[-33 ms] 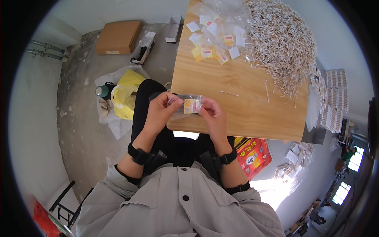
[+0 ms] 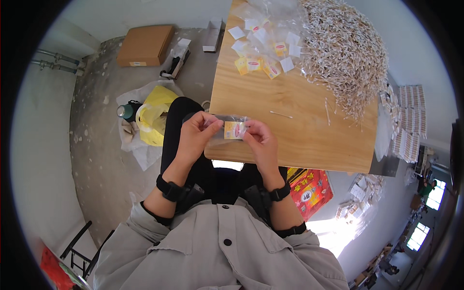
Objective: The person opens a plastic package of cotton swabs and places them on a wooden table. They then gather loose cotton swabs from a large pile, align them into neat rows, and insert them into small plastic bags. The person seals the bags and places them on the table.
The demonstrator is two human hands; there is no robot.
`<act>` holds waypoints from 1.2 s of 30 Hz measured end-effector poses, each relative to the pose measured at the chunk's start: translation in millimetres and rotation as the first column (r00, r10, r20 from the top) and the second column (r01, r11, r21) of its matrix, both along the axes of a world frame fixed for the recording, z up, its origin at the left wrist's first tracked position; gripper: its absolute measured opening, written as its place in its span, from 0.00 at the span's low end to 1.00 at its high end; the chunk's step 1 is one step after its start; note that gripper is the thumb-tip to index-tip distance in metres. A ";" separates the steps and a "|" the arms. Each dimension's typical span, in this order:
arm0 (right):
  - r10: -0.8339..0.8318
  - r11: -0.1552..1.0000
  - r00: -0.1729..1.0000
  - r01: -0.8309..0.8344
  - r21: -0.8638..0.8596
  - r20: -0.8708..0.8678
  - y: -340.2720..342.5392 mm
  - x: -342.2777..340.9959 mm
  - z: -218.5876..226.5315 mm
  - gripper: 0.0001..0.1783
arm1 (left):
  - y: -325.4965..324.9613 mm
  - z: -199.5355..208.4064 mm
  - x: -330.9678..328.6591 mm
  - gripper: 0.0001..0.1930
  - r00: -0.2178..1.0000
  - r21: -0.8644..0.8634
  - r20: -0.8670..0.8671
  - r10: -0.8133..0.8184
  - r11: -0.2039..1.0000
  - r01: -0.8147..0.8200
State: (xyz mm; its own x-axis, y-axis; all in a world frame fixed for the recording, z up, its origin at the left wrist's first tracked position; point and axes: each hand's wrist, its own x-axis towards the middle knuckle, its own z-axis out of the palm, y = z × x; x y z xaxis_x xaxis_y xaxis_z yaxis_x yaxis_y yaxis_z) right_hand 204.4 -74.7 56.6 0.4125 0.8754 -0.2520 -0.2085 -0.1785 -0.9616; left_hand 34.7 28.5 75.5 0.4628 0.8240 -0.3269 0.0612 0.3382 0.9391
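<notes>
Between my two hands, over the near left edge of the table, is a small clear plastic bag (image 2: 220, 137) with a yellow and white printed card (image 2: 234, 130) in it. My left hand (image 2: 197, 133) pinches the bag's left side between thumb and forefinger. At the right side of the bag, next to the card, the thumb and fingers of my right hand (image 2: 261, 140) are closed on it. A single cotton swab (image 2: 281, 114) lies on the wooden table (image 2: 309, 130) to the right of my hands. Farther back rises a large heap of cotton swabs (image 2: 348, 53).
Clear bags with yellow cards (image 2: 253, 65) and white cards lie at the table's far left. Stacked packs of swabs (image 2: 411, 111) stand beyond the right edge. On the floor are a yellow plastic bag (image 2: 154, 113), a teal-lidded bottle (image 2: 124, 111) and a cardboard box (image 2: 146, 46).
The card and bag have shifted very slightly left, and the fingers of my left hand have moved a little. Both hands keep their hold.
</notes>
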 end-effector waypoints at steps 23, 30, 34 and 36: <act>0.184 0.975 0.983 -0.186 -0.123 -0.021 5.2 -25.5 3.7 0.08 | -9.7 15.4 -5.6 0.33 0.829 0.584 -0.521 -0.205 0.623 0.521; 0.022 0.987 0.980 -0.053 -0.153 -0.200 3.6 -19.7 -1.3 0.08 | -8.0 20.1 -12.7 0.34 0.840 0.564 -0.509 -0.188 0.664 0.491; -0.108 0.978 0.908 0.023 -0.209 -0.405 3.2 -2.7 5.5 0.09 | -3.0 19.7 -24.3 0.35 0.852 0.593 -0.506 -0.137 0.662 0.459; -0.085 0.971 0.924 -0.007 -0.239 -0.372 0.1 8.4 7.4 0.10 | 0.7 18.2 -34.6 0.35 0.846 0.613 -0.525 -0.089 0.650 0.449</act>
State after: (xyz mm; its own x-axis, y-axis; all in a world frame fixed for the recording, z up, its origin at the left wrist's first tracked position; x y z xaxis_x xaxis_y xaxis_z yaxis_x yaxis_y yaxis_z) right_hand 212.9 -74.7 64.0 0.2791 0.7586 -0.5888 -0.5585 -0.3706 -0.7421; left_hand 0.1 29.2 93.7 0.6678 0.7411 0.0694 0.4731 -0.4947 0.7290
